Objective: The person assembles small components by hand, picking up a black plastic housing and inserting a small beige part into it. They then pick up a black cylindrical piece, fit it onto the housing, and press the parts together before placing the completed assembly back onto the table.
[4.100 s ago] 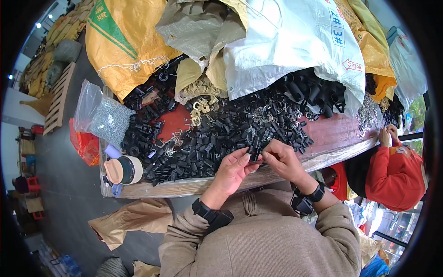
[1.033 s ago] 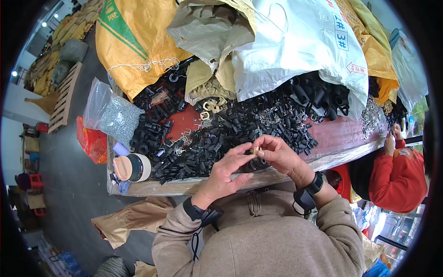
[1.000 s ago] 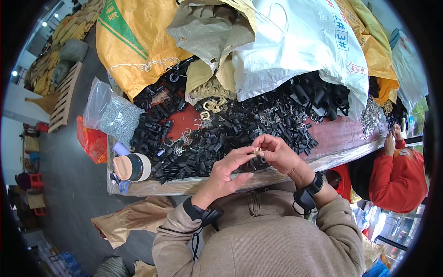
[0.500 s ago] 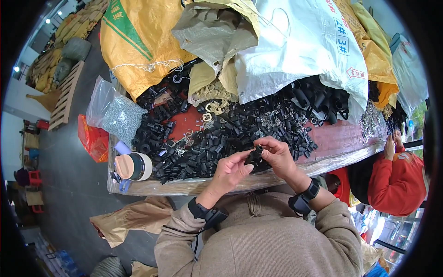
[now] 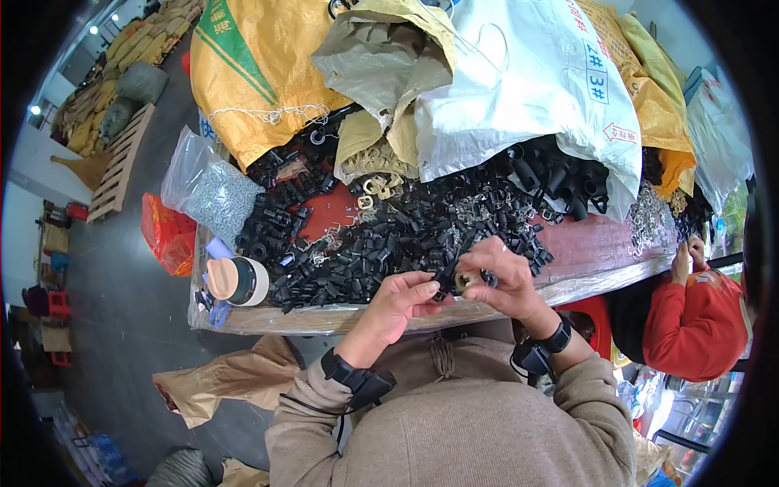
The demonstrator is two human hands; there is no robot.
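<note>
while the heap of small black plastic fittings (image 5: 389, 243) covered the red worktable (image 5: 600, 243), the head view showed the left hand (image 5: 402, 296) and right hand (image 5: 503, 276) meeting just above the table's near edge. between them sat a small black plastic fitting with a pale ring (image 5: 464, 281), pinched by the right hand's fingers and touched by the left hand's fingertips. a roll of tape (image 5: 235, 280) lay well to the left, beside a clear bag of small metal parts (image 5: 211, 187).
</note>
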